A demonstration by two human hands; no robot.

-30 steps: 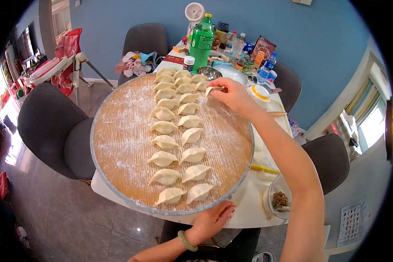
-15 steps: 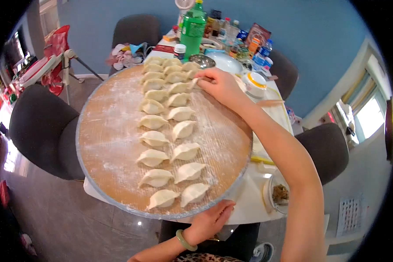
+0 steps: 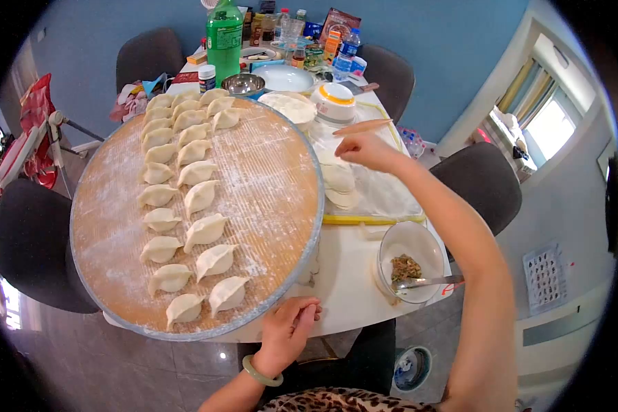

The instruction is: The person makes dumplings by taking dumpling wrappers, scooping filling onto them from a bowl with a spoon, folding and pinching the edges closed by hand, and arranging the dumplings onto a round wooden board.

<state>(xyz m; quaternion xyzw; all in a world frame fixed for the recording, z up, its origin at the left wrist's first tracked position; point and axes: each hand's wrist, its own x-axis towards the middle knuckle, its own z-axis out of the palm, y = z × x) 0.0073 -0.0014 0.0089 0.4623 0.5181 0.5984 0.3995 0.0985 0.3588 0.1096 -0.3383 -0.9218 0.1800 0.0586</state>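
Rows of pleated dumplings (image 3: 204, 230) lie on a large round floured board (image 3: 254, 185). My right hand (image 3: 367, 152) is above the pale round dough wrappers (image 3: 340, 180) on the mat, its fingers curled and drawn together with nothing visible in them. Just beyond those fingers is a wooden rolling pin (image 3: 362, 128). My left hand (image 3: 288, 329), with a pale bangle on the wrist, is at the near table edge beside the board. Its fingers are folded in, and they show nothing held.
A glass bowl (image 3: 426, 240) of filling with a spoon stands at the right table edge. Farther back are a bowl of flour (image 3: 288, 106), a white-and-orange container (image 3: 335, 103), a metal bowl (image 3: 244, 84) and a green bottle (image 3: 224, 41). Chairs surround the table.
My right hand has left the dumpling at the board's far edge and moved over to the wrappers. My left hand's fingers have curled in. The view has swung right.
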